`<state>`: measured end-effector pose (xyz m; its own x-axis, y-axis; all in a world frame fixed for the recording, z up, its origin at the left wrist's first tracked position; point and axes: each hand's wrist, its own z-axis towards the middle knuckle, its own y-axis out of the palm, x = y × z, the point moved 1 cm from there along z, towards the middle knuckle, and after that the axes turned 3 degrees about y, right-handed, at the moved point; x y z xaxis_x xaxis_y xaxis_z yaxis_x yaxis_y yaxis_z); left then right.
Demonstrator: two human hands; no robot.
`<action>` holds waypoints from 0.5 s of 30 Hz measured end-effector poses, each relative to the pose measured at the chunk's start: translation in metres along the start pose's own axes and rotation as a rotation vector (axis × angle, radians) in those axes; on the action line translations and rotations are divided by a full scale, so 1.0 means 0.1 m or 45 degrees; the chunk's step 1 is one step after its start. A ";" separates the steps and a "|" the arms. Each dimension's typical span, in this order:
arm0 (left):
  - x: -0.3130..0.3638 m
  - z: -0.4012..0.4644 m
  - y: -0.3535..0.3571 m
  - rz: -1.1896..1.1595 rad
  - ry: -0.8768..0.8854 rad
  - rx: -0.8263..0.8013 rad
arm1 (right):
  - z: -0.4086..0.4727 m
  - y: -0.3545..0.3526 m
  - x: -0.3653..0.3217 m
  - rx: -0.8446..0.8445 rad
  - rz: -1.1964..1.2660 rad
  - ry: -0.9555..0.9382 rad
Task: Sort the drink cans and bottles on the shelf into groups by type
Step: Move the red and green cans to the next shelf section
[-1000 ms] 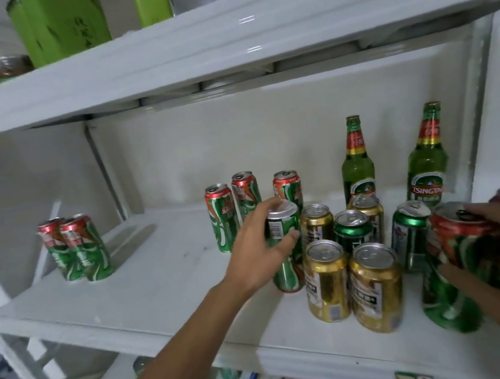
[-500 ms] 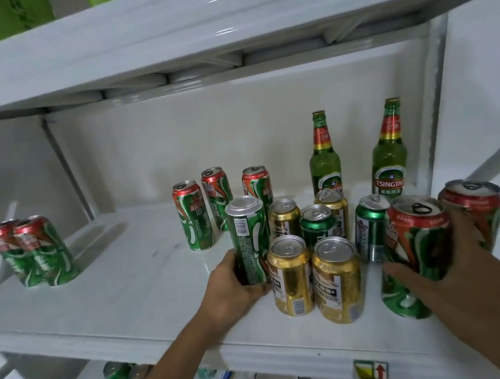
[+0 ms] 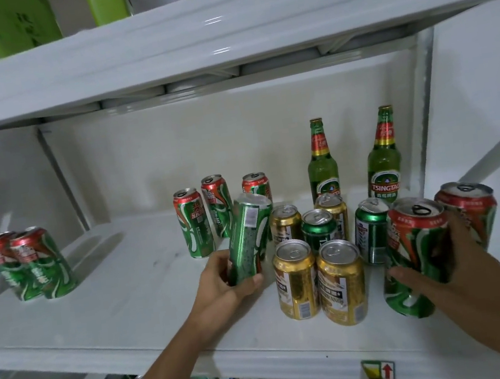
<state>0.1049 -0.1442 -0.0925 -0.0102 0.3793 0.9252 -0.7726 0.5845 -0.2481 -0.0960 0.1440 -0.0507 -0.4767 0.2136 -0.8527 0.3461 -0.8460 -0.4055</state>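
Left hand (image 3: 223, 283) wraps the lower half of a tall can (image 3: 250, 237), fingers closed round it. Can is tipped, top leaning right and back toward the three tall cans (image 3: 213, 213) behind; base seems clear of the shelf (image 3: 129, 300), though the palm hides it. Its long axis runs up-right from the fingers.

Right hand (image 3: 463, 272) grips a second tall can (image 3: 416, 256) at the shelf's right front, fingers closed round its body; another tall can (image 3: 471, 211) stands just beside it.

Held can: green, silver top, barcode side facing. Likely destination by my reading: the pair (image 3: 30, 266) far left, or the three behind. Left hand is nearer both. Gold cans (image 3: 317, 279) stand just right of it.
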 end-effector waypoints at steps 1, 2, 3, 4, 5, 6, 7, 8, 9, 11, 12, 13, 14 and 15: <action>0.07 -0.02 -0.07 -0.010 0.037 0.054 | -0.01 -0.02 -0.01 0.021 0.010 -0.025; 0.15 -0.04 -0.15 -0.024 0.073 0.115 | -0.03 -0.04 -0.03 0.036 0.009 -0.053; 0.24 -0.05 -0.24 -0.040 0.105 0.170 | -0.04 -0.07 -0.04 0.041 0.001 -0.082; 0.33 -0.05 -0.33 -0.056 0.139 0.209 | -0.05 -0.11 -0.05 0.040 0.002 -0.105; 0.42 -0.05 -0.42 -0.066 0.172 0.231 | -0.05 -0.15 -0.05 0.043 0.026 -0.123; 0.50 -0.05 -0.49 -0.064 0.200 0.236 | -0.04 -0.21 -0.05 0.060 0.066 -0.137; 0.57 -0.04 -0.55 -0.057 0.221 0.233 | -0.02 -0.27 -0.03 0.090 0.118 -0.152; 0.64 -0.03 -0.60 -0.047 0.238 0.232 | 0.00 -0.33 0.00 0.123 0.162 -0.160; 0.71 -0.02 -0.63 -0.039 0.258 0.235 | 0.02 -0.38 0.02 0.148 0.180 -0.170; 0.81 0.02 -0.69 -0.029 0.307 0.251 | 0.04 -0.42 0.05 0.142 0.163 -0.151; 0.85 0.04 -0.71 -0.037 0.326 0.268 | 0.03 -0.40 0.04 0.115 0.151 -0.115; 0.86 0.07 -0.71 -0.055 0.337 0.288 | 0.02 -0.35 0.04 0.086 0.141 -0.086; 0.87 0.10 -0.70 -0.067 0.341 0.302 | 0.00 -0.28 0.03 0.069 0.117 -0.049; 0.86 0.12 -0.67 -0.061 0.341 0.301 | -0.01 -0.20 0.05 0.066 0.087 -0.044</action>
<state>0.1480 -0.1594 0.0077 0.1724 0.5481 0.8184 -0.8939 0.4361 -0.1038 -0.1048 0.1627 -0.0473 -0.4816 0.1383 -0.8654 0.3369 -0.8823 -0.3286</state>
